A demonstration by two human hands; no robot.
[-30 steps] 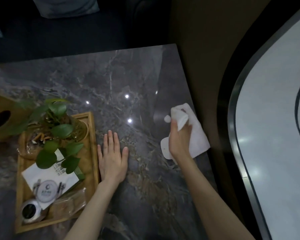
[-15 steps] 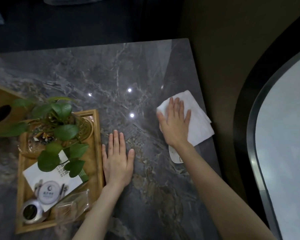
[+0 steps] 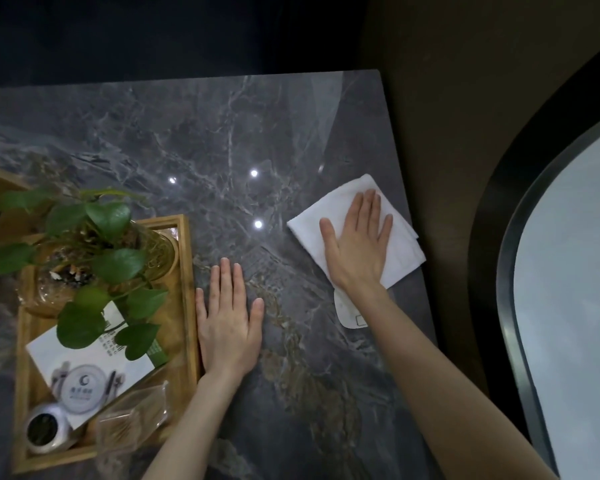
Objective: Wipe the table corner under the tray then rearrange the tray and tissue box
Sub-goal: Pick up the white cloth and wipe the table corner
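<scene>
A folded white cloth [image 3: 309, 220] lies near the right edge of the dark marble table [image 3: 222, 133]. My right hand [image 3: 357, 244] presses flat on it, fingers spread. My left hand [image 3: 227, 323] rests flat and empty on the marble, its little-finger side against the right rim of the wooden tray [image 3: 187, 289]. The tray sits at the left and holds a potted plant [image 3: 94, 237], a white card [image 3: 84, 362], a small round tin [image 3: 45, 427] and a clear packet [image 3: 132, 424]. The wooden tissue box [image 3: 0, 181] stands behind the tray, cut off by the left frame edge.
A small white tag [image 3: 349, 313] lies on the marble just under my right wrist. The table's right edge runs close beside the cloth. Beyond it are dark floor and a curved pale surface with a black rim [image 3: 568, 271].
My right hand went from gripping the bunched cloth to pressing it flat, and slid it away from me toward the table's right edge. My left hand stayed beside the tray.
</scene>
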